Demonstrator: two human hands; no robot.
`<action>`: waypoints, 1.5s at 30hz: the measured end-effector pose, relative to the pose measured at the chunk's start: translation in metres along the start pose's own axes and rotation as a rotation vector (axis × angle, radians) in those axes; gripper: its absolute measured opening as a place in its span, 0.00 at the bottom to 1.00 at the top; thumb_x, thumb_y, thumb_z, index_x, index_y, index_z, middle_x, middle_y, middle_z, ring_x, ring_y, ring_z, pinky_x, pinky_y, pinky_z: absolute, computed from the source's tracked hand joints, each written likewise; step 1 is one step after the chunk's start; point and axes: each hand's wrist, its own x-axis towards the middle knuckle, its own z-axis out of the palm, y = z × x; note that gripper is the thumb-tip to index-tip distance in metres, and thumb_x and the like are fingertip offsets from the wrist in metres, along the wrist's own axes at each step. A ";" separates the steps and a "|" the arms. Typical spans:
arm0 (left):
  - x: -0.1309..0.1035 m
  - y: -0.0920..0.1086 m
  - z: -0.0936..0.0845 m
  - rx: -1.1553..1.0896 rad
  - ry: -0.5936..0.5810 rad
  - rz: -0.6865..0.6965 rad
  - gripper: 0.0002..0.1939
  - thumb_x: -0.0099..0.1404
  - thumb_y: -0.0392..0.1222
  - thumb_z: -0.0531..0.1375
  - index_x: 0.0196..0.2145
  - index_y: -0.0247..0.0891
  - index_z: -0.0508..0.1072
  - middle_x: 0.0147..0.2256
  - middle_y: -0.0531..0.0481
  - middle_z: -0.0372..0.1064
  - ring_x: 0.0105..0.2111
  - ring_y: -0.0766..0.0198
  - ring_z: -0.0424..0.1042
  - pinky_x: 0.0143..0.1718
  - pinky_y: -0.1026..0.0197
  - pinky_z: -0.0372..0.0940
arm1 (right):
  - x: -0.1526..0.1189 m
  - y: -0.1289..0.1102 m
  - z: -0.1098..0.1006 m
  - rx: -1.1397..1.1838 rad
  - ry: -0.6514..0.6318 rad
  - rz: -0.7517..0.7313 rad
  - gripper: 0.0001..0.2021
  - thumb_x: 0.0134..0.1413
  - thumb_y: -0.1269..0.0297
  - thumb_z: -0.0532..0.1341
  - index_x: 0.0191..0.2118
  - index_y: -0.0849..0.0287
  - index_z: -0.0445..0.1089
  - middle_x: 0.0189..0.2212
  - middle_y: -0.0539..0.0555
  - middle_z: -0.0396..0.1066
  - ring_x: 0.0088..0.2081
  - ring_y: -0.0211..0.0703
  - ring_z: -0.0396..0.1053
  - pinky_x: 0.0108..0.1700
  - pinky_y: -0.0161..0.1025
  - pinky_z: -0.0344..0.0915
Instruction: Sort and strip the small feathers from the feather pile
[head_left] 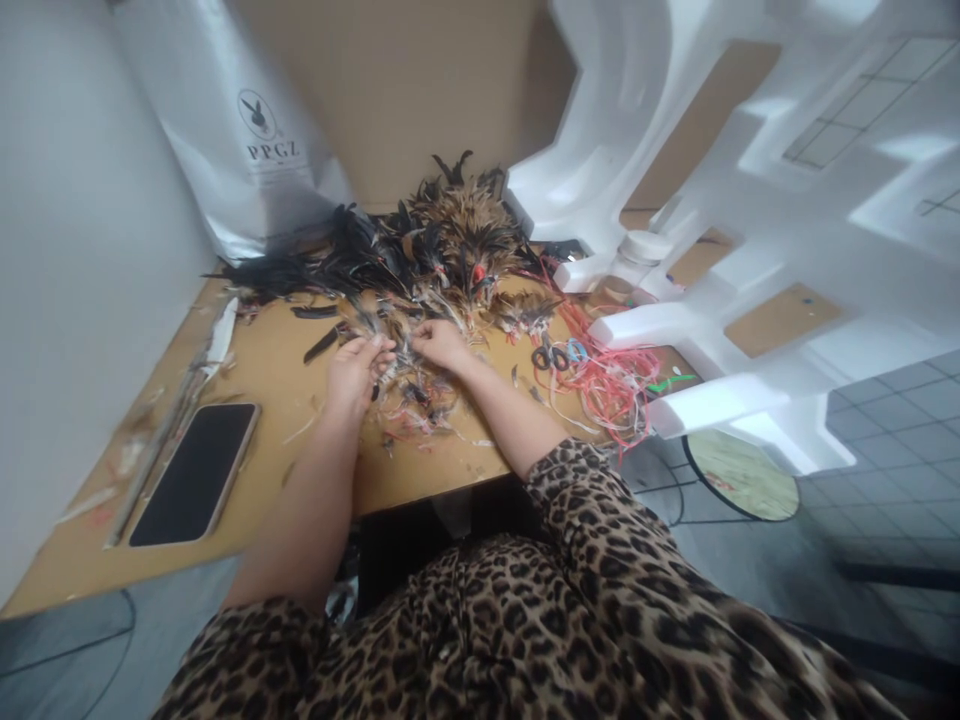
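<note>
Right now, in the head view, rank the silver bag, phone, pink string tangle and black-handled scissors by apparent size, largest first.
1. Silver bag
2. Phone and pink string tangle: too alike to rank; the phone is nearer the camera
3. Black-handled scissors

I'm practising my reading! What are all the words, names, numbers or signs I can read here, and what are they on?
"PPGZ": in dark letters on the silver bag at the back left.
No words: a rabbit-head sign in a circle, above those letters.
Too small or blurred to read: the tiny mark beside the circle and the thin line under "PPGZ".
I can't read any other words.
</note>
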 end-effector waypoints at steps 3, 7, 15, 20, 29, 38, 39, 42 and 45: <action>0.002 -0.001 -0.002 0.005 -0.005 0.007 0.08 0.51 0.38 0.64 0.27 0.32 0.71 0.26 0.47 0.73 0.22 0.73 0.70 0.19 0.73 0.59 | -0.002 -0.002 0.002 -0.054 0.022 -0.038 0.10 0.43 0.62 0.58 0.30 0.59 0.73 0.27 0.50 0.72 0.30 0.37 0.66 0.33 0.32 0.59; 0.003 -0.002 -0.004 0.025 -0.017 0.005 0.08 0.50 0.38 0.65 0.26 0.32 0.71 0.27 0.47 0.73 0.22 0.72 0.70 0.20 0.73 0.60 | -0.004 -0.001 0.001 -0.153 0.043 -0.074 0.08 0.42 0.67 0.55 0.28 0.59 0.72 0.28 0.51 0.73 0.31 0.38 0.66 0.35 0.33 0.59; 0.001 0.000 -0.002 0.050 -0.003 -0.021 0.07 0.51 0.38 0.64 0.28 0.32 0.71 0.28 0.47 0.74 0.22 0.72 0.70 0.21 0.73 0.61 | 0.004 0.008 -0.002 0.375 0.027 0.067 0.05 0.42 0.68 0.57 0.27 0.63 0.69 0.19 0.47 0.66 0.20 0.30 0.62 0.24 0.28 0.57; 0.000 -0.001 -0.003 0.054 -0.016 -0.034 0.09 0.51 0.40 0.65 0.27 0.31 0.71 0.28 0.46 0.74 0.23 0.71 0.71 0.22 0.73 0.61 | 0.002 0.003 -0.002 0.610 -0.031 0.146 0.03 0.43 0.70 0.59 0.27 0.64 0.68 0.15 0.45 0.64 0.14 0.27 0.55 0.18 0.26 0.51; 0.000 -0.003 -0.002 0.039 -0.046 -0.084 0.09 0.51 0.38 0.65 0.26 0.31 0.71 0.30 0.43 0.74 0.25 0.69 0.73 0.21 0.73 0.62 | -0.008 -0.010 -0.005 0.862 -0.121 0.127 0.08 0.43 0.63 0.62 0.29 0.62 0.67 0.11 0.41 0.56 0.14 0.26 0.48 0.19 0.27 0.45; 0.003 -0.007 -0.004 0.022 -0.110 -0.094 0.09 0.50 0.38 0.66 0.28 0.31 0.72 0.26 0.45 0.73 0.23 0.70 0.72 0.21 0.73 0.63 | -0.011 -0.017 0.009 0.744 -0.041 0.002 0.08 0.41 0.65 0.62 0.28 0.65 0.70 0.23 0.46 0.68 0.24 0.28 0.61 0.33 0.29 0.58; 0.004 -0.008 -0.004 0.018 -0.111 -0.094 0.09 0.49 0.38 0.66 0.27 0.31 0.72 0.26 0.46 0.73 0.22 0.71 0.72 0.21 0.73 0.62 | -0.011 -0.018 0.009 0.737 -0.036 0.004 0.07 0.41 0.66 0.62 0.28 0.65 0.69 0.23 0.46 0.68 0.24 0.28 0.61 0.33 0.29 0.58; 0.004 -0.008 -0.004 0.011 -0.113 -0.087 0.08 0.49 0.38 0.66 0.26 0.31 0.72 0.24 0.47 0.72 0.21 0.72 0.70 0.20 0.74 0.61 | -0.013 -0.020 0.008 0.731 -0.032 0.007 0.08 0.41 0.65 0.62 0.28 0.65 0.69 0.23 0.46 0.68 0.25 0.28 0.61 0.33 0.28 0.58; 0.004 -0.007 -0.003 0.016 -0.110 -0.074 0.06 0.49 0.37 0.65 0.25 0.31 0.72 0.22 0.49 0.71 0.19 0.74 0.68 0.19 0.74 0.60 | -0.014 -0.021 0.008 0.748 -0.061 0.016 0.10 0.40 0.62 0.63 0.29 0.64 0.69 0.21 0.45 0.66 0.23 0.27 0.59 0.30 0.28 0.57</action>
